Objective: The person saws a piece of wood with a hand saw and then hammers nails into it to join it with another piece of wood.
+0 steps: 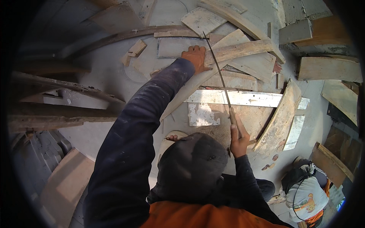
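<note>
In my right hand (238, 138) is the handle of a handsaw (217, 66), my fingers wrapped around it. The long thin blade points away from me, seen nearly edge-on, and crosses over a weathered wooden plank (243, 50). Whether its teeth touch the wood cannot be made out. My left hand (194, 59) presses on the plank's left end, just left of the blade, with the fingers bent over it and the thumb stretched to the right. Below the saw lies a white-painted strip of wood (247, 98) across a brown board (243, 117).
Loose boards lie around, including a pale square panel (203, 21) and a curved rough board (279, 116). Timbers (64, 89) jut in from the left. Another person (308, 193) crouches at lower right. Toes (173, 136) show beside a dark rounded shape (194, 163) near me.
</note>
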A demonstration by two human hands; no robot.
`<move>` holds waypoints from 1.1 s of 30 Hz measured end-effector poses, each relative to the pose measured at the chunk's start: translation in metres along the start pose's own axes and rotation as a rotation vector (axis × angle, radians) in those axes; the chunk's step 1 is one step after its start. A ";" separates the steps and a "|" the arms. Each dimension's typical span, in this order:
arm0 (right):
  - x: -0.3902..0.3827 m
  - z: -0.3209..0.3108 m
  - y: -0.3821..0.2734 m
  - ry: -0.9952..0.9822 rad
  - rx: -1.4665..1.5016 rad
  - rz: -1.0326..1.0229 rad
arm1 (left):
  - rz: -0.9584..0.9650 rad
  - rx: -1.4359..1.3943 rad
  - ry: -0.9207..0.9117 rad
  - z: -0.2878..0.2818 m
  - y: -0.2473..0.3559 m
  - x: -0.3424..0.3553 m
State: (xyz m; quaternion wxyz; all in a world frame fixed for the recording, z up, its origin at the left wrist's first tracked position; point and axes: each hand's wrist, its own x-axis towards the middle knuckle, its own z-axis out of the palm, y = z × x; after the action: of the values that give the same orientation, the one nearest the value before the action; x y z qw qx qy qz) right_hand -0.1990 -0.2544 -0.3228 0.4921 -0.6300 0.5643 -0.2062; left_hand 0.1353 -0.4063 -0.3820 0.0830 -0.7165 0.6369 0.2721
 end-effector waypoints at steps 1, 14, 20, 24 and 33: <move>-0.029 -0.014 0.002 -0.026 -0.009 0.026 | -0.001 0.006 0.001 0.001 0.000 0.002; -0.027 -0.013 0.022 -0.010 0.045 -0.015 | 0.005 0.047 -0.021 -0.002 -0.002 0.005; 0.066 0.029 -0.001 -0.078 0.105 -0.116 | 0.024 0.020 0.041 0.002 -0.003 0.002; 0.059 0.030 -0.004 -0.035 0.103 -0.095 | 0.027 0.049 0.022 -0.001 -0.001 0.001; 0.076 0.037 -0.007 -0.079 0.077 -0.110 | 0.053 0.022 0.041 0.004 -0.002 0.000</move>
State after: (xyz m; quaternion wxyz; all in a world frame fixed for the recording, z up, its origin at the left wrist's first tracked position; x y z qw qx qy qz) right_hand -0.1446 -0.3101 -0.3548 0.5259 -0.6483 0.5004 -0.2294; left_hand 0.1366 -0.4041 -0.3855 0.0706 -0.7039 0.6601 0.2525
